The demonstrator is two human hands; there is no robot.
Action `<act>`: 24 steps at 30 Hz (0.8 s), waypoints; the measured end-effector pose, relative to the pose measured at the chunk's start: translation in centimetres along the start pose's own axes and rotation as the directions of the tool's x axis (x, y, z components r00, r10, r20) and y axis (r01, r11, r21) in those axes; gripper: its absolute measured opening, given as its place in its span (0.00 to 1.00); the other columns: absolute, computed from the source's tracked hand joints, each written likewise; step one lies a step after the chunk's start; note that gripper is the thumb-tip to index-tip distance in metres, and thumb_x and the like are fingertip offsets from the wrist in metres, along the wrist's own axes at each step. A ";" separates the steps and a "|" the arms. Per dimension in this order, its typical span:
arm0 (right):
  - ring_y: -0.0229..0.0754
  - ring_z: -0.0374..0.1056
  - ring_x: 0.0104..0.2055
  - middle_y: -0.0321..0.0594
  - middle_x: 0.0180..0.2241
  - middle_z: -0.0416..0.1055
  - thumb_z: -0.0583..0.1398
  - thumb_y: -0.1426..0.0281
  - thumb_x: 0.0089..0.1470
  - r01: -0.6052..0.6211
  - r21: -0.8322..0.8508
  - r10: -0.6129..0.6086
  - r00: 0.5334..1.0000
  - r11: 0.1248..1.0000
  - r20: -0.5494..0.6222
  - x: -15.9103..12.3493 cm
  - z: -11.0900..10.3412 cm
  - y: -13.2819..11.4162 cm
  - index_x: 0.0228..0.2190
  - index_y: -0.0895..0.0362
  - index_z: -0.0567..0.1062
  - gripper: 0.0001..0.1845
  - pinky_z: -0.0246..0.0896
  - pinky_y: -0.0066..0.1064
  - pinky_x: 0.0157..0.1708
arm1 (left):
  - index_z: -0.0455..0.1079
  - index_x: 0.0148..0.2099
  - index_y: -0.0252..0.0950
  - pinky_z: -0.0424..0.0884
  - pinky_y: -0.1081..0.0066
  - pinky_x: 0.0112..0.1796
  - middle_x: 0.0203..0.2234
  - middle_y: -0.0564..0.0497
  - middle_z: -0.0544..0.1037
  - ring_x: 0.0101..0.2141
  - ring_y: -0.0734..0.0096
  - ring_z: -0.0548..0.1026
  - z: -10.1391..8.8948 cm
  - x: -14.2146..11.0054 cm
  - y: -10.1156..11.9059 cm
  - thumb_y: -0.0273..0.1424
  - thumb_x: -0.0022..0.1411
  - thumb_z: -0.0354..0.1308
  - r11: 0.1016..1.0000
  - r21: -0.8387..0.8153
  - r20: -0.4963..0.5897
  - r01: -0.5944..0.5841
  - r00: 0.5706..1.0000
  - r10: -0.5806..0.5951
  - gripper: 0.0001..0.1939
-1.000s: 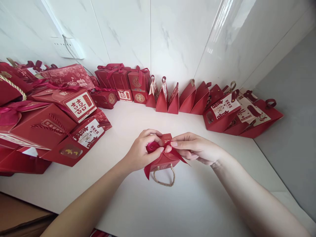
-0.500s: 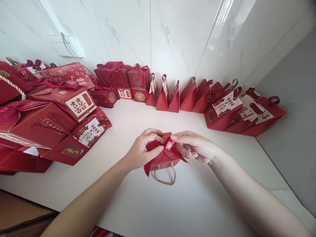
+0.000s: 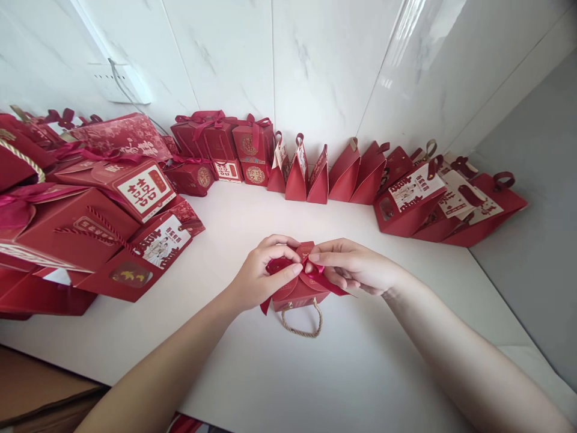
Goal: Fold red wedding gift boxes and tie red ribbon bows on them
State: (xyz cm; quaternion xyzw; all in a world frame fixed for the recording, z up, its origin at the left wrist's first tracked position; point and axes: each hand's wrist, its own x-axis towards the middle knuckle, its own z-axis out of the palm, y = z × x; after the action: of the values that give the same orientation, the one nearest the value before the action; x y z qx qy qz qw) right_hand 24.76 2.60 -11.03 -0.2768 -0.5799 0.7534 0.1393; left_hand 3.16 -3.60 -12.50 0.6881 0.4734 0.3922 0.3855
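Observation:
A small red gift box (image 3: 295,296) stands on the white table (image 3: 288,379) in front of me. Its beige rope handle (image 3: 303,333) hangs over the near side. Across its top runs a dark pink ribbon (image 3: 321,278), looped at the middle, with tails out to both sides. My left hand (image 3: 270,270) is closed on the ribbon at the left of the knot, thumb and fingertips meeting there. From the right, my right hand (image 3: 349,264) pinches the ribbon near the knot between thumb and forefinger. The fingers cover part of the knot.
Red gift boxes (image 3: 90,222) are piled at the left. A row of ribboned boxes (image 3: 252,150) and triangular red boxes (image 3: 345,171) stands along the tiled wall (image 3: 315,60). More tagged boxes (image 3: 415,192) are at the right. Brown cardboard (image 3: 40,391) lies below the table's left edge.
My right fingertips have moved slightly left and down at the knot. The ribbon loop there sits lower, and the right tail reaches a little farther right. My left hand stays in place.

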 end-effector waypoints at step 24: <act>0.31 0.54 0.24 0.36 0.24 0.64 0.70 0.58 0.51 0.205 0.088 -0.190 0.970 0.975 -0.149 0.4 0.7 0.5 0.32 0.60 0.80 0.17 0.44 0.24 0.21 | 0.72 0.34 0.38 0.69 0.64 0.51 0.43 0.48 0.75 0.47 0.65 0.73 0.5 -0.1 0.0 0.28 0.62 0.57 0.955 0.272 -0.196 -0.116 0.965 0.173 0.04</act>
State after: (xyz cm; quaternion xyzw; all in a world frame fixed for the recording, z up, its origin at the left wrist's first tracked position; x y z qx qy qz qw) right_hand 24.11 2.10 -11.43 -0.2623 -0.5539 0.7433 0.2680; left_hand 3.61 -3.83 -12.70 0.7183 0.5078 0.4274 0.2086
